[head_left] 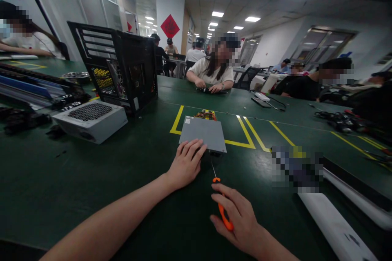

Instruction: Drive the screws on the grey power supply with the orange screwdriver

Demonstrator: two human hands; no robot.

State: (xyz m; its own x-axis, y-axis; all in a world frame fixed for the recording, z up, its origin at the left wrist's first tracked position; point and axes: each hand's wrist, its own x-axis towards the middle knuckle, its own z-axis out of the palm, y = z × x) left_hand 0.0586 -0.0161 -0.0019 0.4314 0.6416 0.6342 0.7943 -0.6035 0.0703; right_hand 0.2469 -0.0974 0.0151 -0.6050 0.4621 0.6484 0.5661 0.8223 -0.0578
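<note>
A grey computer power supply (202,132) lies flat on the green table in front of me, a bundle of coloured wires (206,116) at its far side. My left hand (187,163) rests on the near left edge of its top, fingers stretched out. In my right hand (237,216) is a screwdriver (226,216) with an orange handle, the fingers curled loosely about it. Its thin shaft points away from me toward the near side of the power supply. Whether the tip touches anything is hard to make out.
To the left stand a black computer case (122,65) and a second power supply (92,118). A metal bowl (76,76) sits behind them. Long white pieces (333,224) lie at right, cables (333,122) farther back. Across the table (147,195) a person (211,69) handles a dark part.
</note>
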